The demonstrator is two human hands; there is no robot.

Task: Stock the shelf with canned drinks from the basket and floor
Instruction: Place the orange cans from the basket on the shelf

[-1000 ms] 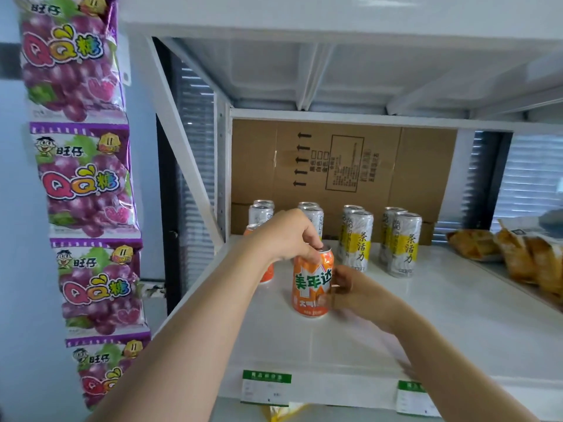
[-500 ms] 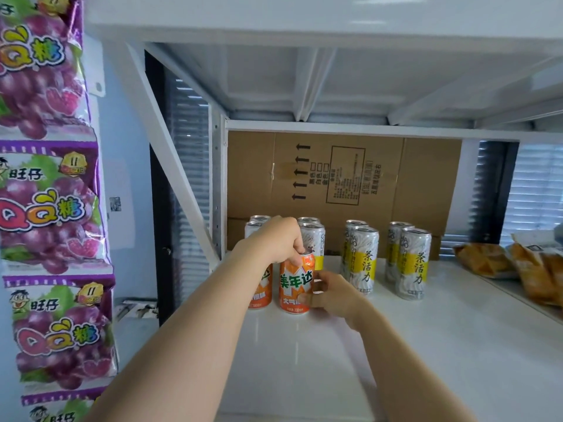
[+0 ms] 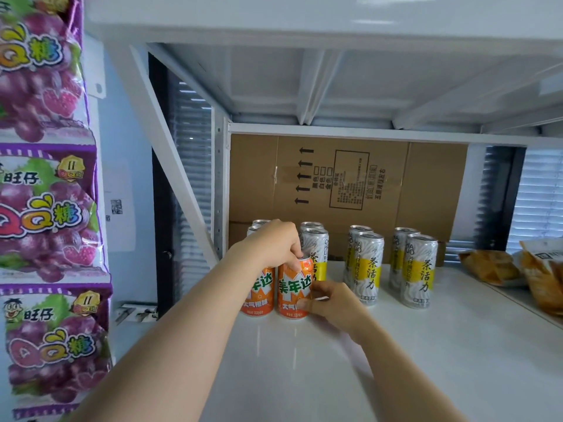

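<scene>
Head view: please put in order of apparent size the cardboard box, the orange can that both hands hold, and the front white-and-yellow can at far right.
1. cardboard box: by far the largest.
2. white-and-yellow can: clearly taller than the third.
3. orange can: shortest, though about as wide as the second.

Orange can: two were counted. Silver-and-yellow tea can: six were counted, plus two silver can tops of uncertain kind. Purple candy packet: three were in view. Orange snack bag: at least two. Cardboard box: one. Hands: two, left hand and right hand.
</scene>
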